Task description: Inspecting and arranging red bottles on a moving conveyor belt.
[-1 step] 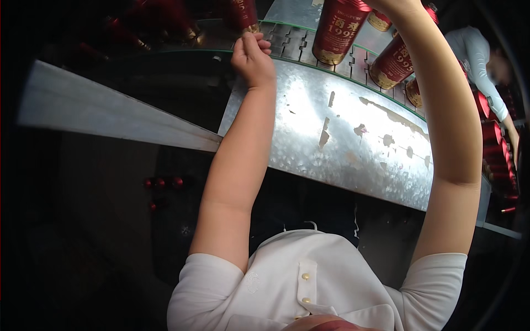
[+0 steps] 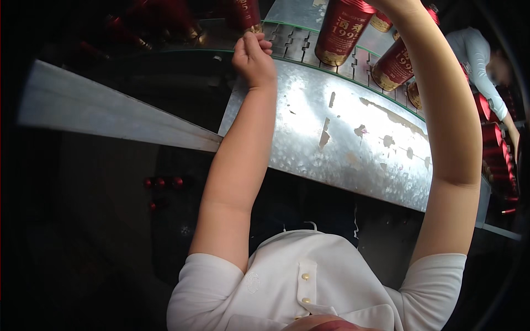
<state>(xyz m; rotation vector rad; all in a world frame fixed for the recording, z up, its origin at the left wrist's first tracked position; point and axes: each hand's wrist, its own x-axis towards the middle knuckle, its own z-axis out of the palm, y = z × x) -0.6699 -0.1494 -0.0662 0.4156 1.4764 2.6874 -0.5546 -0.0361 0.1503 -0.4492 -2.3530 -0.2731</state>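
My left hand [image 2: 254, 59] is closed, thumb and fingers pressed together, right at the gold base of a red canister [image 2: 247, 15] on the conveyor. Whether anything small is between those fingers I cannot make out. Up at the top edge, my right hand [image 2: 398, 5] is at the upper end of a tall red-and-gold canister [image 2: 343, 34]; its fingers are cut off by the frame. That canister stands on the slatted conveyor belt [image 2: 290, 43]. Another red canister [image 2: 395, 67] stands to its right, partly behind my right forearm.
A worn sheet-metal ledge [image 2: 353, 132] runs between me and the belt. From the left, a metal beam [image 2: 121, 107] reaches it. More red canisters [image 2: 157, 19] stand in shadow at far left. At right, a co-worker's sleeved arm [image 2: 488, 83] reaches toward a row of red canisters [image 2: 498, 157].
The canisters on the belt have shifted slightly to the right. My left hand has moved a touch right as well; my right arm looks nearly the same.
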